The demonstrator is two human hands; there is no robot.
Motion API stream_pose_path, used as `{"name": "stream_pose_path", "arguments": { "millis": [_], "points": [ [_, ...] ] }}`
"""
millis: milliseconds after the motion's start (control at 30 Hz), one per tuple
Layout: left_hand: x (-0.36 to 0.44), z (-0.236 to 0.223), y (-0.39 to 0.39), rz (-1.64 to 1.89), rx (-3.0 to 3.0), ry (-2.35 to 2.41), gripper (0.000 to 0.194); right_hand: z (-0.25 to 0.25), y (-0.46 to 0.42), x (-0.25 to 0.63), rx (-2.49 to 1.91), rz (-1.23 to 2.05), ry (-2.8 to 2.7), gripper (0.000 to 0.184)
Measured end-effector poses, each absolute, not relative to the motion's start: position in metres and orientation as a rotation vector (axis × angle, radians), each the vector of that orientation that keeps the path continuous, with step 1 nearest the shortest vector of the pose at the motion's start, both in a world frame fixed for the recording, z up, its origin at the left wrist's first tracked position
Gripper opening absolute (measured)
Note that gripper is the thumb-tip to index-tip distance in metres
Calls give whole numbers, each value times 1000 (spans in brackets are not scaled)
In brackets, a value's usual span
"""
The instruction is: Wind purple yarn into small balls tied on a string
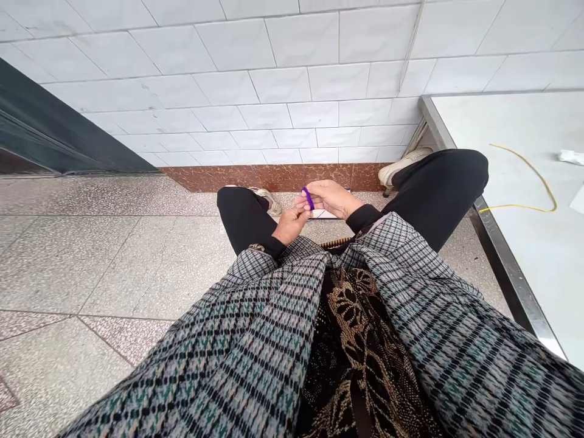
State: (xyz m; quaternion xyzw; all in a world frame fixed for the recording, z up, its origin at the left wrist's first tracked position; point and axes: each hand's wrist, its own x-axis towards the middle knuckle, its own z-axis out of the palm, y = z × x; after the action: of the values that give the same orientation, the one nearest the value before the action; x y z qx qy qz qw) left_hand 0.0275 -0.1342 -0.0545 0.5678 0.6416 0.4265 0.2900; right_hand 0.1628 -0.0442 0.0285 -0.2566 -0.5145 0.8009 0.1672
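A bundle of purple yarn [308, 199] is looped around the fingers of my right hand [335, 198], which points left with its fingers close together. My left hand [291, 224] meets it from the lower left, its fingertips closed in a pinch at the yarn. The fingertips of both hands nearly touch, and the exact hold of the left fingers is too small to make out. Below and behind the hands, a flat white item with a dark edge [326, 213] shows in part; the hands and my lap hide the rest.
To the right stands a white table [515, 261] with a metal edge. On it lie a curved yellow cord [545, 182] and a crumpled white scrap [571, 157]. A white tiled wall [301, 85] rises ahead. A dark panel [59, 128] stands at the left, above a speckled floor [137, 261].
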Motion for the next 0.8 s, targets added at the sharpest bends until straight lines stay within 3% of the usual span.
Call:
{"name": "stream_pose_path", "arguments": {
  "millis": [167, 300, 467, 567, 700, 800],
  "points": [
    [38, -43, -139, 745, 1901, 1484, 30, 22, -38, 157, -825, 1854, -1652, 30],
    [30, -19, -140, 895, 2046, 1583, 29, 16, -34, 158, -975, 1469, -2137, 33],
    [10, -11, -134, 1265, 1829, 1868, 25, 27, -42, 166, -694, 2247, -1824, 30],
    [15, -23, -132, 1212, 1637, 1836, 25, 33, -45, 168, -489, 2340, -1570, 30],
    [31, -24, -135, 870, 1836, 1580, 30, 27, -37, 165, -625, 1930, -1665, 29],
    [30, -9, -137, 869, 1948, 1573, 29, 19, -31, 163, -847, 1516, -2044, 30]
  ]
}}
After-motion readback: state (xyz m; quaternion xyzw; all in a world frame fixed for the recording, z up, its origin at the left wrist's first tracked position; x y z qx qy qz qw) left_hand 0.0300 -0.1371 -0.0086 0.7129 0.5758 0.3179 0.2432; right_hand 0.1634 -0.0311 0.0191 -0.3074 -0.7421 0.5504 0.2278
